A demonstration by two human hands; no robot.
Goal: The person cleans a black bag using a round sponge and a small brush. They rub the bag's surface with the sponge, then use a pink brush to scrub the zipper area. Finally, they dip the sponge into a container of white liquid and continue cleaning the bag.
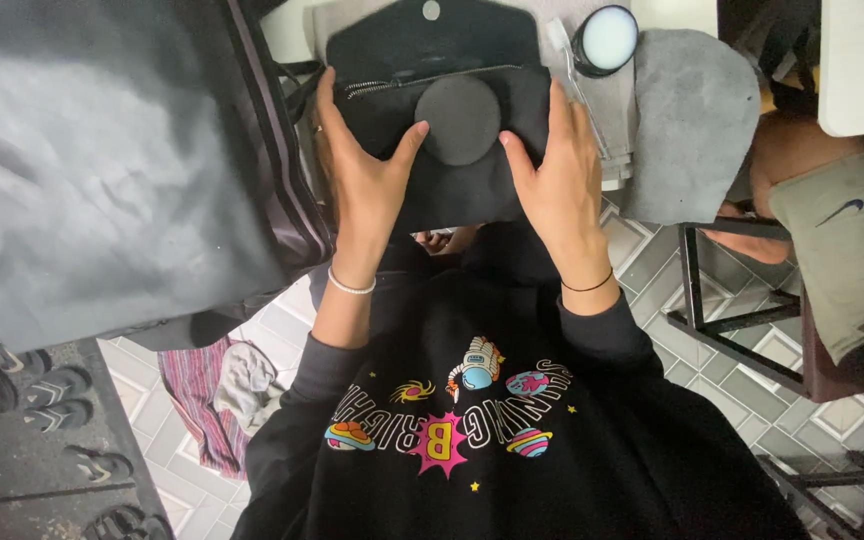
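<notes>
Matt black cloth pouch (452,190) with metal zip teeth (372,88); round dark felt-like disc (458,120), soft and dull. Left, smooth grey fabric (102,160), faintly sheened. Right, rough grey felt piece (692,130). Below, glossy tiled floor (752,370).

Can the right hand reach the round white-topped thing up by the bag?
Probably yes. The right hand lies flat on the black fabric bag, and the round white-topped black object sits just beyond its fingertips, with nothing between.
</notes>
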